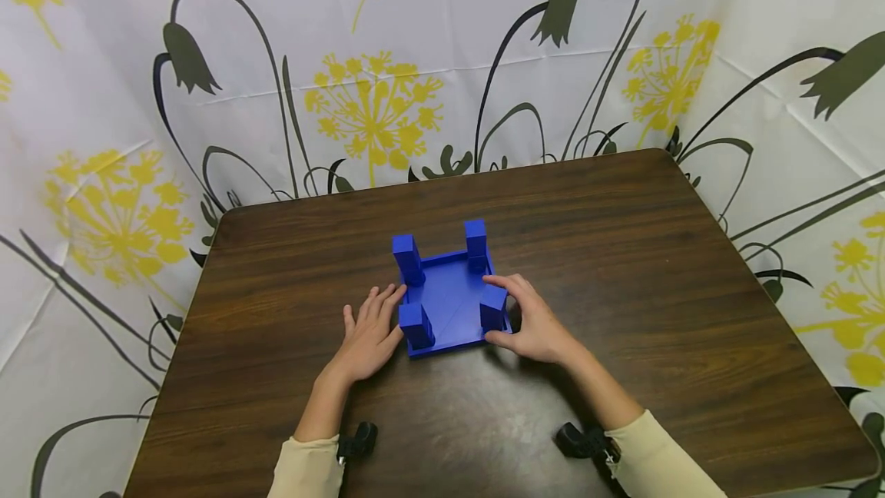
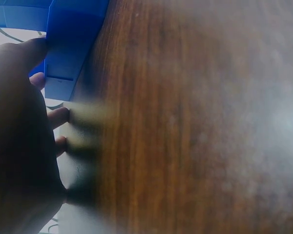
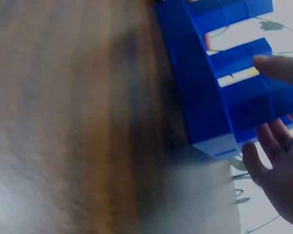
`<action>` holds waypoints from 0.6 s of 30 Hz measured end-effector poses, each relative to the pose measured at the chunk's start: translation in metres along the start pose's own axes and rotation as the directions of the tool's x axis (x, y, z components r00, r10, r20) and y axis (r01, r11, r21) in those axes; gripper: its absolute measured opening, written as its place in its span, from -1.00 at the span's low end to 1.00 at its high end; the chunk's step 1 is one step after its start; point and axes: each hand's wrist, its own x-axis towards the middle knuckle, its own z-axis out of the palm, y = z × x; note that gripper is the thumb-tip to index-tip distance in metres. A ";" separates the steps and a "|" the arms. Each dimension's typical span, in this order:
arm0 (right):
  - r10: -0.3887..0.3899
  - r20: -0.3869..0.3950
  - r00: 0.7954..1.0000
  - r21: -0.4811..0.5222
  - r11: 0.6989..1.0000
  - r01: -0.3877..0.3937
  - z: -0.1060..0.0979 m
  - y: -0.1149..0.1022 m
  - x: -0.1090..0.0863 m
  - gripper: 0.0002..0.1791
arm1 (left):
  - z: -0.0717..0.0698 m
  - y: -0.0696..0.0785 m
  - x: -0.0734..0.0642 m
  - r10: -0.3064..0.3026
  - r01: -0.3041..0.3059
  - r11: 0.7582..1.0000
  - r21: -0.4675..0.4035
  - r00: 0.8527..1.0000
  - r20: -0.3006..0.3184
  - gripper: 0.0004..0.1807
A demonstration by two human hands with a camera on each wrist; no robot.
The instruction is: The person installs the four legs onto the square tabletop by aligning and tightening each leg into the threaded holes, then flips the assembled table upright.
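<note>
A square blue tray [image 1: 449, 302] with a low rim and a block-like post at each corner lies on the table, posts upward. Fingers spread, my left hand [image 1: 369, 340] rests at its left side, touching near the front-left post [image 1: 416, 327]. My right hand [image 1: 539, 325] holds the front-right post [image 1: 493, 308], thumb on the near side and fingers bent round the far side. In the right wrist view the thumb lies across the blue post [image 3: 249, 105]. The left wrist view shows the left fingertips beside the blue side wall [image 2: 78, 29].
The brown wood-grain table [image 1: 608, 252] stretches out on all sides of the tray. Behind it hangs a white curtain [image 1: 442, 21] printed with yellow and grey-green flowers. A black strapped device [image 1: 357, 441] sits on the left wrist, another [image 1: 584, 443] on the right.
</note>
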 end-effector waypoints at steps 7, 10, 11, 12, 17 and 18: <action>-0.062 0.145 0.987 0.157 0.987 0.039 -0.011 0.003 0.007 -0.11 | 0.000 0.000 0.000 0.002 -0.002 1.000 0.001 1.000 -0.006 -0.29; -0.073 0.189 0.979 0.237 0.971 0.027 -0.015 0.002 0.009 -0.13 | 0.000 0.000 0.000 0.003 -0.003 1.000 0.001 1.000 -0.007 -0.29; -0.081 0.201 0.976 0.268 0.963 0.025 -0.016 0.002 0.010 -0.13 | 0.000 0.000 0.000 0.002 -0.002 1.000 0.000 1.000 -0.007 -0.29; -0.093 0.212 0.973 0.298 0.954 0.026 -0.017 0.003 0.012 -0.14 | 0.000 0.000 0.000 0.001 -0.001 1.000 -0.001 1.000 -0.006 -0.29; -0.148 0.262 0.954 0.374 0.927 0.041 -0.018 0.006 0.017 -0.16 | 0.000 0.001 0.000 -0.002 0.002 1.000 -0.004 1.000 -0.003 -0.29; -0.155 0.273 0.950 0.380 0.924 0.042 -0.019 0.007 0.018 -0.18 | 0.000 0.001 0.000 -0.001 0.001 1.000 -0.004 1.000 -0.002 -0.29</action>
